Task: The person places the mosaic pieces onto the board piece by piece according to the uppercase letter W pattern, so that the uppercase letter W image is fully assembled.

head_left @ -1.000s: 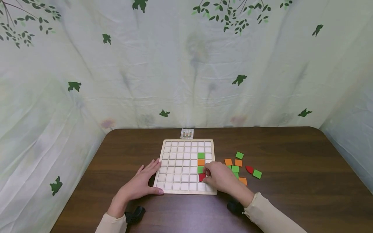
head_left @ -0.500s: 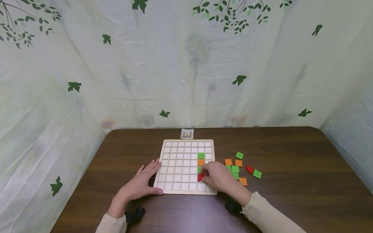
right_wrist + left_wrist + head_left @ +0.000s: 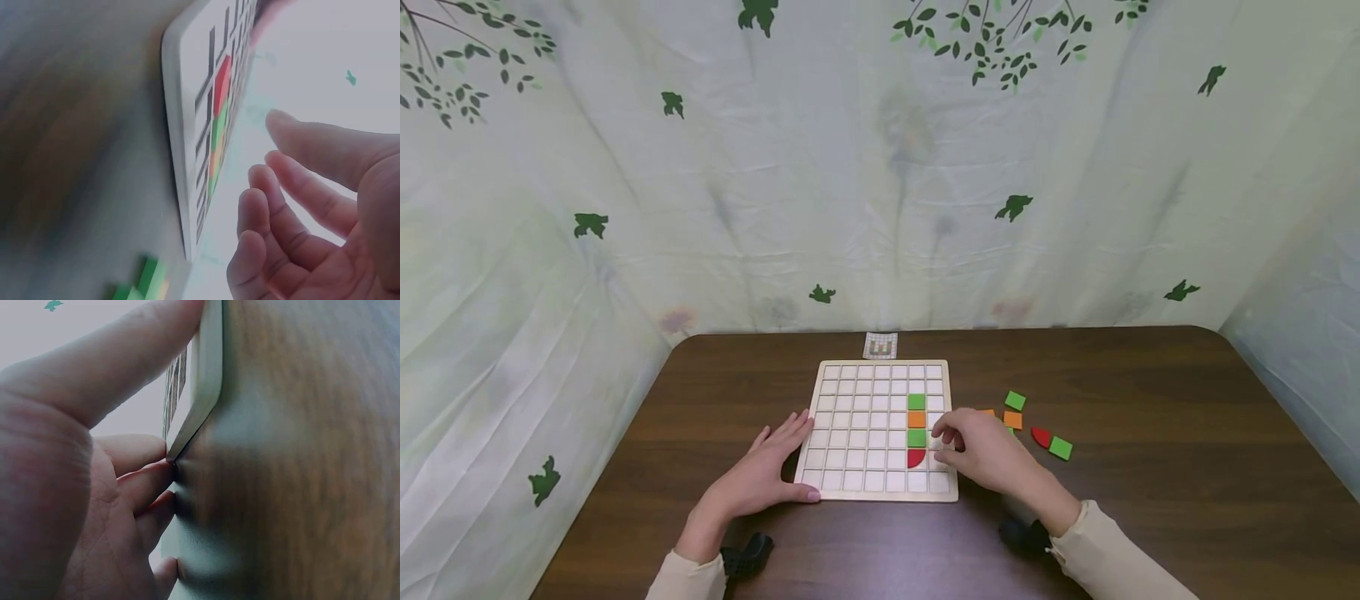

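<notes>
A pale grid board [image 3: 880, 497] lies on the table. In one column near its right side sit a green square tile [image 3: 917, 402], an orange square tile [image 3: 917, 419], another green tile [image 3: 917, 437] and a red rounded tile [image 3: 916, 458]. My left hand [image 3: 760, 467] rests at the board's left edge, fingers extended and thumb on the near corner. Over the board's right edge hovers my right hand [image 3: 988, 450]; in the right wrist view its loosely bent fingers hold nothing, thumb apart from them.
Right of the board lie loose tiles, among them a green tile [image 3: 1015, 401], an orange tile [image 3: 1012, 420], a red rounded tile [image 3: 1041, 437] and a green tile [image 3: 1061, 448]. My right hand hides others. Behind the board lies a small pattern card [image 3: 880, 346].
My right hand has let go of the red rounded tile, which now sits in its cell below the green one, and has moved off to the right. The left hand has stayed put.
</notes>
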{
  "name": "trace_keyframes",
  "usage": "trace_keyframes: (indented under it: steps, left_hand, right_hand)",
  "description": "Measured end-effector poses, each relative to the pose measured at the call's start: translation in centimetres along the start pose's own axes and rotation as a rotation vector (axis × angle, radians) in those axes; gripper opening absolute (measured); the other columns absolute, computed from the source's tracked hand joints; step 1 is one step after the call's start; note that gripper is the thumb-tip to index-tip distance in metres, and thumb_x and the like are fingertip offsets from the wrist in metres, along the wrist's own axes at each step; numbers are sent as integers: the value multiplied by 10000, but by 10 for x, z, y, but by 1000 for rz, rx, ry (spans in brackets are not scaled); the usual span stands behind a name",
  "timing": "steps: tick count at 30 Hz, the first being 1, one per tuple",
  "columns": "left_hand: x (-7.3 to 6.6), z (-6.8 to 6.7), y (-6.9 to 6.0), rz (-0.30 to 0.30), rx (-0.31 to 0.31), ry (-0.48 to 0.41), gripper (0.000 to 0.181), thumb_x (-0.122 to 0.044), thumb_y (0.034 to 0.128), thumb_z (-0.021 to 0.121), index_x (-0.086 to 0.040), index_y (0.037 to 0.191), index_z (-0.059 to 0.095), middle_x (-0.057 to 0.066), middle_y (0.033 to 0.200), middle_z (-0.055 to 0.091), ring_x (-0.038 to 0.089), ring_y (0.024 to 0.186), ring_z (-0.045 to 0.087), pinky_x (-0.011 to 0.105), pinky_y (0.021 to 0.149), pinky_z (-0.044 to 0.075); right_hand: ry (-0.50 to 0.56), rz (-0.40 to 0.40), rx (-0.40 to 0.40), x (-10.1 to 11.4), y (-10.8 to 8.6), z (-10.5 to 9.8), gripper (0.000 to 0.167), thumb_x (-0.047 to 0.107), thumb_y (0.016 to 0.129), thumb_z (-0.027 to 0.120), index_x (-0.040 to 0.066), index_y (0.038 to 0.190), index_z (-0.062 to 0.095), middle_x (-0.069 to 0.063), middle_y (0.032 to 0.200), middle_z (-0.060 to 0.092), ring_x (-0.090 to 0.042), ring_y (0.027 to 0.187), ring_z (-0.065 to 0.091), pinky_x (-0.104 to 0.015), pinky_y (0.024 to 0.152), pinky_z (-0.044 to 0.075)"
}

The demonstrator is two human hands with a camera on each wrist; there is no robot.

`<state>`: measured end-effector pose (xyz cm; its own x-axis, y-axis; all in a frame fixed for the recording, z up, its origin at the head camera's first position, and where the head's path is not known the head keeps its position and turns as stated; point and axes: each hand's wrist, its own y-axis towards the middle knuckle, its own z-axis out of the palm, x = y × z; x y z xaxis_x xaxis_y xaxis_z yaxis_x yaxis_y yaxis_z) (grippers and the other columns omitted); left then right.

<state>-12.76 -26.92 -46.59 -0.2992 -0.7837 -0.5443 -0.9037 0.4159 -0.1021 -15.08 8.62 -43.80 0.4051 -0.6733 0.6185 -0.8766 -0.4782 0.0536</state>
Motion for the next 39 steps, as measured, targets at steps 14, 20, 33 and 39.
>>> trace_keyframes:
  steps: [14,20,33,39]
  left_hand:
    - [1,-1,0,-2,10,-9,1101,-566,779,799,-13,1577,280,165,1646,220,382,1521,146,645,1177,47]
    - [1,-1,0,-16,22,-20,1110,-583,778,790,-28,1585,267,155,1652,205,376,1523,136,641,1180,41]
    - [0,-1,0,-13,18,-16,1102,-567,783,794,-15,1580,271,165,1647,211,381,1522,140,647,1178,42]
    - [1,0,0,-14,16,-16,1099,-555,783,800,-15,1581,270,165,1647,213,383,1521,140,649,1177,43]
  right_hand:
    - [17,95,-128,-47,-31,-33,232,156,845,822,126,1059,738,30,952,682,-127,833,586,-299,703,519]
    - [25,140,-132,-64,-42,-45,281,163,868,803,89,1125,718,-6,978,640,-149,824,561,-290,679,518]
    - [-59,110,-83,-78,-51,-48,314,168,860,807,88,1153,728,4,1028,655,-159,844,550,-353,719,494]
    - [-118,53,-13,-82,-49,-48,335,152,891,770,101,1221,735,-6,1025,616,-198,897,538,-334,698,471]
